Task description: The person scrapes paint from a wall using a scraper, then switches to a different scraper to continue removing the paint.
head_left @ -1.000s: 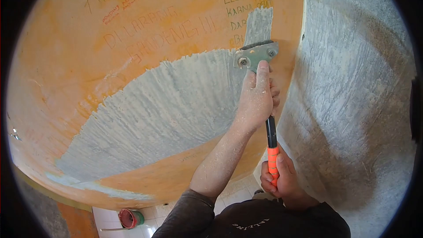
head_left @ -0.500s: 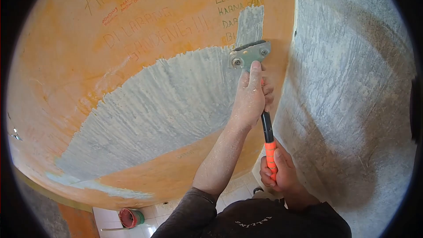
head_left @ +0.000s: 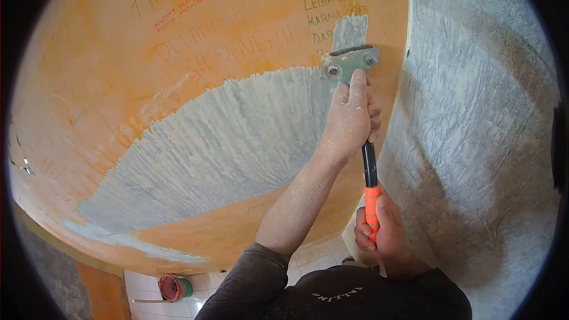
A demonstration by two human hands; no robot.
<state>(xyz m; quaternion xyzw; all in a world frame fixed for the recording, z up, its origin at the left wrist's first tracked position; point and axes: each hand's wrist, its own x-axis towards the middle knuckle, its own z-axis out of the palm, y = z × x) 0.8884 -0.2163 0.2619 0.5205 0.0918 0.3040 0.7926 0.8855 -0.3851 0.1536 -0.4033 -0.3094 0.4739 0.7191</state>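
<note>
The orange wall (head_left: 106, 106) fills the view from 8 round to 1 o'clock, with a rough grey wall (head_left: 474, 130) at 3 o'clock. A broad bare patch (head_left: 219, 142), grey and streaked, lies in the orange paint toward 9 o'clock. The tiled floor (head_left: 145, 284) shows at 7 o'clock. A short bare strip (head_left: 349, 31) stands at 1 o'clock, with paint on both sides of its upper part.

The scraper (head_left: 369, 163) slants from its wide head at 1 o'clock to its orange grip at 4. The head lies across the lower part of the strip; how hard the blade presses cannot be told. A bucket (head_left: 188, 287) sits at 7 o'clock.

The left hand (head_left: 349, 121) closes round the scraper's neck, thumb up on the head; the right hand (head_left: 385, 225) is wrapped round the grip.

The step in hand looks like scraping paint off the wall. The next move seems to call for steady pressure at the head, the blade square to the wall and a straight pull along the handle.
</note>
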